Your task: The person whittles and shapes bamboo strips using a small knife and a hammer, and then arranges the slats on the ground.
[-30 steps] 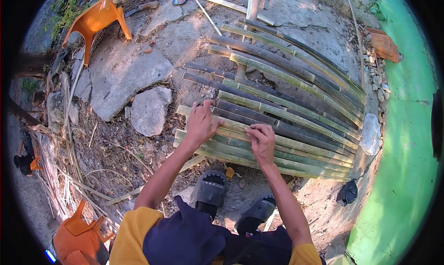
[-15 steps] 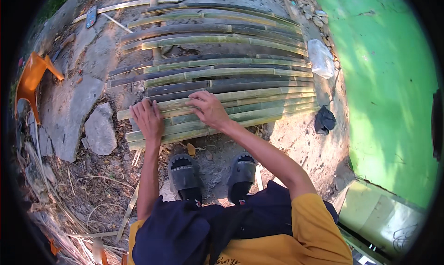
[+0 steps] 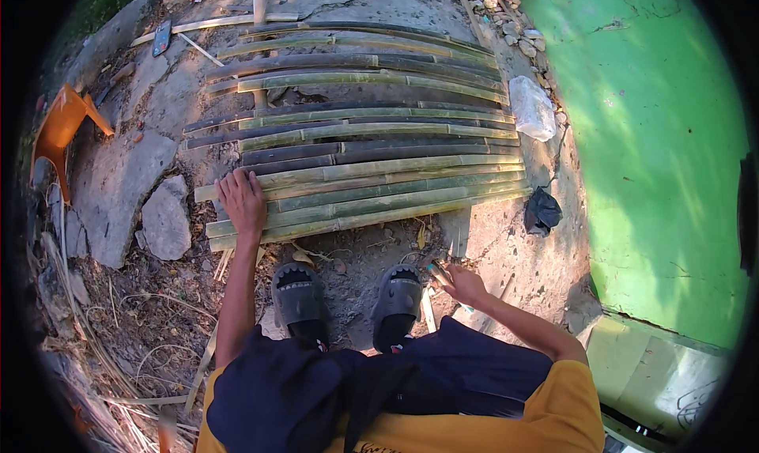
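Observation:
Several split bamboo slats lie side by side in a row, green, tan and dark. My left hand (image 3: 242,200) rests near the left end of a pale bamboo slat (image 3: 356,171), its fingers bent over the far edge. Closer to me, beside my right foot, my right hand (image 3: 465,285) is closed around a slim tool (image 3: 438,273) with brownish and teal parts. The palm hides most of that tool, so its kind is unclear. Under the slats' left part runs a pole (image 3: 261,1), visible beyond the far slats.
Grey slippers (image 3: 300,291) are on my feet, just short of the slats. Broken concrete slabs (image 3: 168,220) and an orange plastic chair (image 3: 59,133) lie left. Right are a clear plastic bag (image 3: 533,109), a black bag (image 3: 542,211) and a green floor (image 3: 640,160). A phone-like object (image 3: 161,38) lies far left.
My right hand has left the slats, moved down and right toward my body, and now holds the slim tool. My left hand stays on the slat ends. The view has shifted slightly.

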{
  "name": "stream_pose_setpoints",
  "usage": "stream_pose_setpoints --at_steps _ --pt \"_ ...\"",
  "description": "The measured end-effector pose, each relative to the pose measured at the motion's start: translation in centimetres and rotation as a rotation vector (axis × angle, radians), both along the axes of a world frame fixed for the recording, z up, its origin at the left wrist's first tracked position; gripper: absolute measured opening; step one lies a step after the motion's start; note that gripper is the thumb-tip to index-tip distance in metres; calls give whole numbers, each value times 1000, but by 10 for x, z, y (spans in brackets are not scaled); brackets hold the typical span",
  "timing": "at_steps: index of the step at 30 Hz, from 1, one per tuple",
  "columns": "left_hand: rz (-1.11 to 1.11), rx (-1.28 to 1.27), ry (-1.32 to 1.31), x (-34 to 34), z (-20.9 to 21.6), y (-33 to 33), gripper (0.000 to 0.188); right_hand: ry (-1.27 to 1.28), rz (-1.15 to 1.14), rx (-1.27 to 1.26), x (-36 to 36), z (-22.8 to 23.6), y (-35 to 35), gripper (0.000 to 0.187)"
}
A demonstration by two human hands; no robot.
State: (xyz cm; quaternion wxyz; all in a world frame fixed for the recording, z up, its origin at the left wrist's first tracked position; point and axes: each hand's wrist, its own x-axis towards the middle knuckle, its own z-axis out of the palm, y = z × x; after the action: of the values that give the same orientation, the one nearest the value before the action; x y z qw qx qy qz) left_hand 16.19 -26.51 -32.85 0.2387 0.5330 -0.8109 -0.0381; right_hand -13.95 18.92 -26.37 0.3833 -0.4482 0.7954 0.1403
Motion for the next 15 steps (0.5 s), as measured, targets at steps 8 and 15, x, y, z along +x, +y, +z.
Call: stream_pose_setpoints --at_steps 8,15 --pt "-4 36 109 4 -10 -2 23 -7 89 -190 4 -43 19 36" --pt "8 40 159 4 0 2 30 -1 103 -116 -23 1 -12 35"
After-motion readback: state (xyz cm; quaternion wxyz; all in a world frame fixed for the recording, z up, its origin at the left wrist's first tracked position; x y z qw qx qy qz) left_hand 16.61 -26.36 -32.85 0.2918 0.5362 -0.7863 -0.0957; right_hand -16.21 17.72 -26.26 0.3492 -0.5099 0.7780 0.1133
